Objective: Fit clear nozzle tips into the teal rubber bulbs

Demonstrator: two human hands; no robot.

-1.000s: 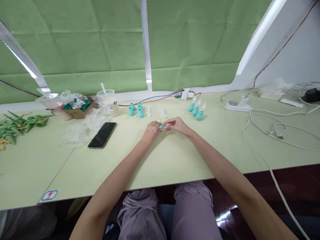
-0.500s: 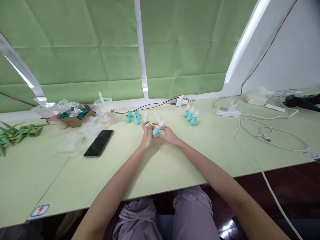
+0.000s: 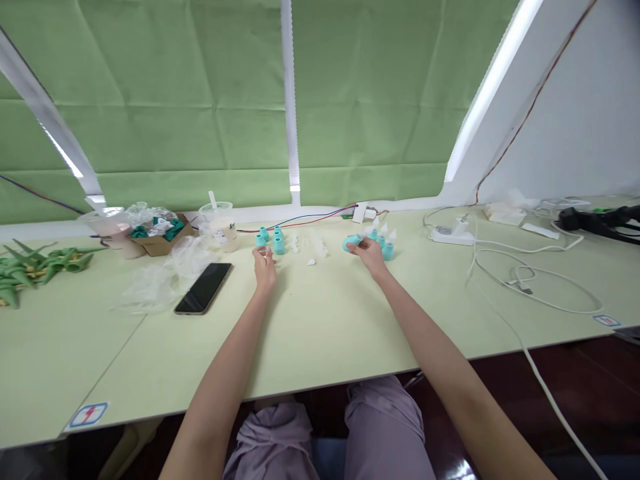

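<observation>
My right hand [image 3: 369, 255] pinches a small turquoise bulb-shaped piece [image 3: 350, 243], tilted on its side; its tip is hidden by my fingers. Just behind that hand stand several similar turquoise bulbs [image 3: 387, 251] topped with white pointed tips [image 3: 393, 236]. My left hand [image 3: 265, 268] is at the near edge of a cluster of open-necked turquoise bulbs [image 3: 279, 245], thumb and fingers apart around the front-left one [image 3: 261, 241]; contact is hard to make out. Between the hands lie small white pieces [image 3: 319, 245] and one single white piece [image 3: 311, 262].
To the left are a black phone [image 3: 204, 288], crumpled clear plastic [image 3: 150, 287], a cardboard box [image 3: 157, 245] and drink cups [image 3: 220, 227]. Green artificial leaves [image 3: 47, 267] lie far left. A white power strip [image 3: 453, 236] and loose white cables [image 3: 545, 308] spread over the right side.
My hands have parted: the right moved right with the turquoise bulb to the tipped ones, the left let go of it and moved left to the open-necked cluster.
</observation>
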